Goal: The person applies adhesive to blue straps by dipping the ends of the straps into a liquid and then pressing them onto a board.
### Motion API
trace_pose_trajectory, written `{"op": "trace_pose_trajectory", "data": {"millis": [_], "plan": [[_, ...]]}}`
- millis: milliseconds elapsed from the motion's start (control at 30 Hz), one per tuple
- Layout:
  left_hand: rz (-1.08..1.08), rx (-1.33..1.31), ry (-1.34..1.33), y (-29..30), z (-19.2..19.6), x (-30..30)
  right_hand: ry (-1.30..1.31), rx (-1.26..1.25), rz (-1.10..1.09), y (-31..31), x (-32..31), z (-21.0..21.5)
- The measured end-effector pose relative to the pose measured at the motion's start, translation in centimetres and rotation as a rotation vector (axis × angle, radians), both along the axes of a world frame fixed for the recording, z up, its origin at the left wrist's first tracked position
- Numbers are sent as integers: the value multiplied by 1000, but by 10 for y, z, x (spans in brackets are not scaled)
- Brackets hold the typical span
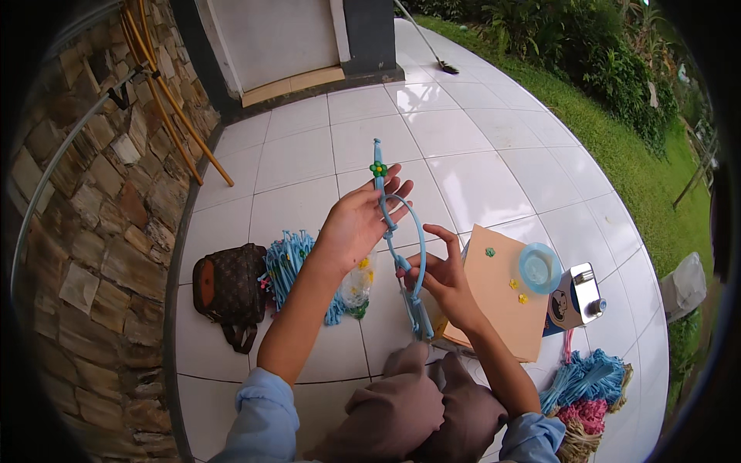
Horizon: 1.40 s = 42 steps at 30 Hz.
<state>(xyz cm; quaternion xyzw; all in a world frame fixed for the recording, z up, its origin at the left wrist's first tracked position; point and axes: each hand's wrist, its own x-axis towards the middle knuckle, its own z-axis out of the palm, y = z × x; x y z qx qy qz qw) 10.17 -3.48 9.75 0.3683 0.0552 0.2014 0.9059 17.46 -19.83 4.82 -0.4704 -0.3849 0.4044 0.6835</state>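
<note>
Between my two hands hangs a light-blue cord strap [421, 235], looped and knotted, with a green flower bead [378, 169] near its upper end. My left hand [351, 224] has the cord between thumb and fingers just below the flower, the other fingers spread. Lower down, my right hand [446, 284] pinches the cord near a knot, its index finger raised. The cord's loose ends dangle below, over the floor near my knees. Beside the right hand is a tan board [498, 309] with a small green flower bead [490, 252] and several yellow ones [522, 299].
A blue plastic bowl [540, 267] rests by the board, next to a metal tin [584, 293]. Blue and pink cord bundles [590, 378] lie at right. At left are a brown backpack [235, 289], blue cords [289, 266] and a clear bag [355, 292]. A stone wall [100, 270] borders the tiles.
</note>
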Motion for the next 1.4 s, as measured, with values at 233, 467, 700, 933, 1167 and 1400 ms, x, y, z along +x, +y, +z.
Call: {"op": "trace_pose_trajectory", "data": {"millis": [233,467,700,933,1167,1400], "plan": [[544,185,481,-19,-84,-39,363,28,-69,-2,-6,42],[426,1863,-249,-47,-29,-59,615,-51,72,-7,-14,18],[506,1454,268,-21,-16,-68,447,-347,277,-8,-30,-18],[464,1405,401,-44,-29,-57,-962,-785,135,-49,-16,28],[557,1544,287,-64,-49,-46,-216,-201,-373,-58,-1,43],[474,1541,325,-68,-57,-43,-128,-109,-478,-60,2,39]]}}
